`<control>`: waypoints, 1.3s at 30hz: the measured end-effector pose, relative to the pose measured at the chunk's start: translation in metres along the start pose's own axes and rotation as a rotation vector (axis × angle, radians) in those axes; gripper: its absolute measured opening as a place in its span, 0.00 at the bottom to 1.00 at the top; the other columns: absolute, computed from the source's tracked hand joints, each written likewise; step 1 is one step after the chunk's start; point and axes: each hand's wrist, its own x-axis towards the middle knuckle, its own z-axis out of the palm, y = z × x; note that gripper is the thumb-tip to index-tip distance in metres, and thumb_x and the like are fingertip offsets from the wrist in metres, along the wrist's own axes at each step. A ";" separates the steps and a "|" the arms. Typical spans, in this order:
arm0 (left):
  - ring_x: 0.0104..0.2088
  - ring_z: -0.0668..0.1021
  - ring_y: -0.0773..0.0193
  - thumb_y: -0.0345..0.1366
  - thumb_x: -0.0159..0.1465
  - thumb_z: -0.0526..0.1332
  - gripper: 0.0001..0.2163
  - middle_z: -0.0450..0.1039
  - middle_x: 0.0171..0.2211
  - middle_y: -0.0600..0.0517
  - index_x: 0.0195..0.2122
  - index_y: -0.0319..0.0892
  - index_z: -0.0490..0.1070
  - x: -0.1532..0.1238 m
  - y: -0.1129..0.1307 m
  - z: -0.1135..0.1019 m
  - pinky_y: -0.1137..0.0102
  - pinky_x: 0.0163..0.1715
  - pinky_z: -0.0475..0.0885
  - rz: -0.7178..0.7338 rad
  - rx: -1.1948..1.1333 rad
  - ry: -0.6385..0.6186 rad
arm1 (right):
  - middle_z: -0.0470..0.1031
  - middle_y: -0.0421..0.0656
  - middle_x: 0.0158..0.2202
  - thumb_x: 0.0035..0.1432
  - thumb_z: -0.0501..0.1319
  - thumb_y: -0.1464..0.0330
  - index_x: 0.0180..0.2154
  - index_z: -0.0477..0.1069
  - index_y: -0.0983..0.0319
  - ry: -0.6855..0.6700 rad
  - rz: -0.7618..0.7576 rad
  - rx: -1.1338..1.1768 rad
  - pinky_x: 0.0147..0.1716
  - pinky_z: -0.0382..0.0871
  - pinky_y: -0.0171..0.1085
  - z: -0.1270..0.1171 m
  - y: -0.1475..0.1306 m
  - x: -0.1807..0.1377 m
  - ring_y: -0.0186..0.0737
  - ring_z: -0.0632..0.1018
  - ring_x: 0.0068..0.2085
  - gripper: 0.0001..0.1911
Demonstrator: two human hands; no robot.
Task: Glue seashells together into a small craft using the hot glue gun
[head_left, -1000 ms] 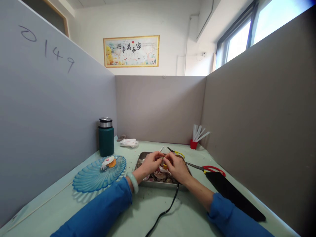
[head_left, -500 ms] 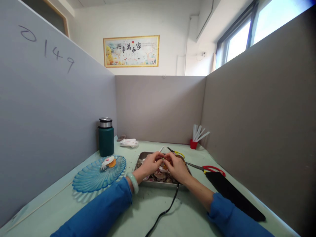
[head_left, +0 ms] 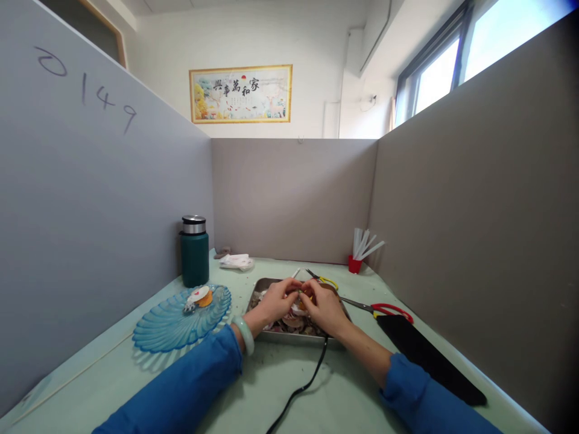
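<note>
My left hand [head_left: 274, 301] and my right hand [head_left: 324, 306] meet above a metal tray [head_left: 260, 288] filled with shells. Both hands have their fingers pinched together around a small white and orange piece [head_left: 302, 299], seemingly a scallop, held between them. The fingertips hide most of that piece. A pale green bangle [head_left: 243, 333] circles my left wrist, and both arms wear blue sleeves.
A blue glass shell-shaped plate [head_left: 172, 322] with a white and orange piece lies left of the tray. A dark green flask [head_left: 194, 251], red-handled scissors [head_left: 380, 309], yellow-handled scissors [head_left: 322, 279], a red cup of white sticks [head_left: 357, 259], a black cable [head_left: 303, 386] and a black mat [head_left: 425, 358] surround it.
The fingers have shifted slightly on the small piece; the hands stay in the same place over the tray.
</note>
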 end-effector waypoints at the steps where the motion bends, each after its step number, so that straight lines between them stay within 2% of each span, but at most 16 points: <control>1: 0.41 0.77 0.63 0.29 0.58 0.54 0.12 0.76 0.41 0.46 0.43 0.39 0.70 0.000 0.001 0.000 0.71 0.40 0.71 -0.005 -0.004 0.006 | 0.76 0.42 0.30 0.57 0.54 0.67 0.38 0.67 0.61 -0.001 0.002 0.000 0.31 0.63 0.34 0.000 0.000 0.000 0.38 0.76 0.31 0.07; 5: 0.41 0.77 0.62 0.28 0.57 0.55 0.12 0.76 0.40 0.46 0.42 0.39 0.70 0.000 0.003 -0.001 0.72 0.37 0.71 -0.024 0.005 0.019 | 0.76 0.42 0.30 0.57 0.53 0.68 0.38 0.67 0.62 -0.007 0.000 0.011 0.29 0.62 0.33 0.000 0.000 0.000 0.38 0.75 0.31 0.08; 16: 0.42 0.77 0.61 0.29 0.57 0.55 0.13 0.76 0.41 0.46 0.43 0.39 0.69 0.000 -0.001 0.001 0.71 0.37 0.72 -0.022 0.021 0.030 | 0.76 0.42 0.30 0.57 0.53 0.68 0.38 0.67 0.61 -0.023 0.010 0.057 0.29 0.63 0.33 0.001 0.001 0.000 0.38 0.75 0.30 0.07; 30: 0.42 0.76 0.62 0.27 0.54 0.56 0.17 0.74 0.43 0.47 0.46 0.40 0.67 0.000 -0.001 0.001 0.74 0.32 0.70 0.009 0.046 -0.024 | 0.75 0.41 0.29 0.58 0.53 0.66 0.37 0.67 0.61 -0.006 0.021 0.091 0.29 0.63 0.33 0.002 0.001 0.001 0.37 0.75 0.29 0.07; 39: 0.42 0.75 0.62 0.27 0.55 0.54 0.17 0.74 0.43 0.48 0.46 0.40 0.68 0.000 -0.001 0.000 0.71 0.40 0.70 -0.003 0.046 -0.018 | 0.75 0.42 0.29 0.58 0.53 0.67 0.37 0.66 0.61 -0.012 0.003 0.073 0.29 0.64 0.33 0.003 0.002 0.002 0.37 0.75 0.30 0.07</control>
